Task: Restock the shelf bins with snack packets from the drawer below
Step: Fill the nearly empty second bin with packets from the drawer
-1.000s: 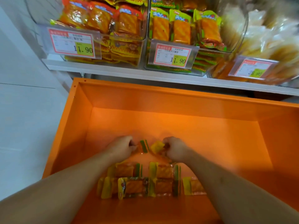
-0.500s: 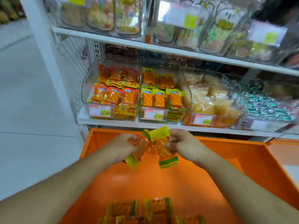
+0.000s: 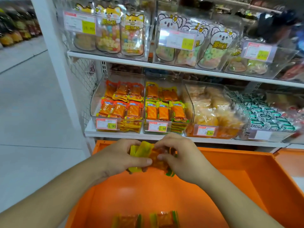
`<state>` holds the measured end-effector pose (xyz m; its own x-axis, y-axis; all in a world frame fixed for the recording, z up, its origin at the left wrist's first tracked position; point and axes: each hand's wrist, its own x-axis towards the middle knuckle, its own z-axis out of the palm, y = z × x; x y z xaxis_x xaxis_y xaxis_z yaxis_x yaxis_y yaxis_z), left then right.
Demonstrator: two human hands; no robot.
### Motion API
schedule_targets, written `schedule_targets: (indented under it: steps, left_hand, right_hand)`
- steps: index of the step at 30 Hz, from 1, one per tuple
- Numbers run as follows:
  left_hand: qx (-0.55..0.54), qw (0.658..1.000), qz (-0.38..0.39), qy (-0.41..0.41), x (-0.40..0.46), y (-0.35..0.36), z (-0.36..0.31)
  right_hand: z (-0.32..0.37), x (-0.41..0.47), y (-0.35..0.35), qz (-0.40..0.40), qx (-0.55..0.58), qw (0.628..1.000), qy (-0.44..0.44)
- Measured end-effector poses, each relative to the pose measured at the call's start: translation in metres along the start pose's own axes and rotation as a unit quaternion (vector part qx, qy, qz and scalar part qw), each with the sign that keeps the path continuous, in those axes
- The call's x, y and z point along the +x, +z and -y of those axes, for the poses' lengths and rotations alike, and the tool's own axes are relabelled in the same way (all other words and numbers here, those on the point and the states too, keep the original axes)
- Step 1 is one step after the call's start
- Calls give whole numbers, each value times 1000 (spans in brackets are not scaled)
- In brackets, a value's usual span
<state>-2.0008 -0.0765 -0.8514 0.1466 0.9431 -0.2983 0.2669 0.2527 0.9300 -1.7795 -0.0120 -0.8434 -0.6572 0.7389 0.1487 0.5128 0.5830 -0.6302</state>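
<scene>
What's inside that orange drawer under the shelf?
At the near end of the orange drawer lie two orange snack packets with green edges. The rest shows bare orange floor; the arms and the frame's bottom edge hide anything else.

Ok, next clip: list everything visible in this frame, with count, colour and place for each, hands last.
held snack packets: a few, count unclear, orange with yellow-green ends, between both hands above the drawer
drawer: one, orange, open below the shelf
loose packets: at least two, orange and green, on the drawer floor at the bottom edge
red-topped packet bin: one, clear, lower shelf, far left
green-topped packet bin: one, clear, lower shelf, second from left
pale snack bin: one, clear, right of it
green-wrapped sweets bin: one, clear, further right
upper shelf pouches: several, clear with cartoon animals
left hand: one, grips the packets
right hand: one, grips the packets
</scene>
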Motion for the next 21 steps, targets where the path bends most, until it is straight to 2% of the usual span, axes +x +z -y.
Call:
schedule_targets:
  steps: [3,8,13,15,17,21]
  left_hand:
    - [27,1000,-12,10,7,3,-3]
    - [36,999,11,6,19,-2,-2]
    - [2,1000,-9,3,27,-10,2]
    - [-6,1000,-28,3,26,-13,0]
    - [-21,999,-48,1,26,-15,-2]
    - [-92,980,-169,-56,30,-9,4]
  right_hand:
    - [-1,6,1,10,-9,1000,-18]
    - [-8,16,3,-6,-31,999,-29]
    - [-16,22,-6,53,7,996,73]
    - [-19,23,-8,65,25,993,97]
    - [-19,23,-8,43,44,991,116]
    - [-13,21,-9,-31,110,986,120]
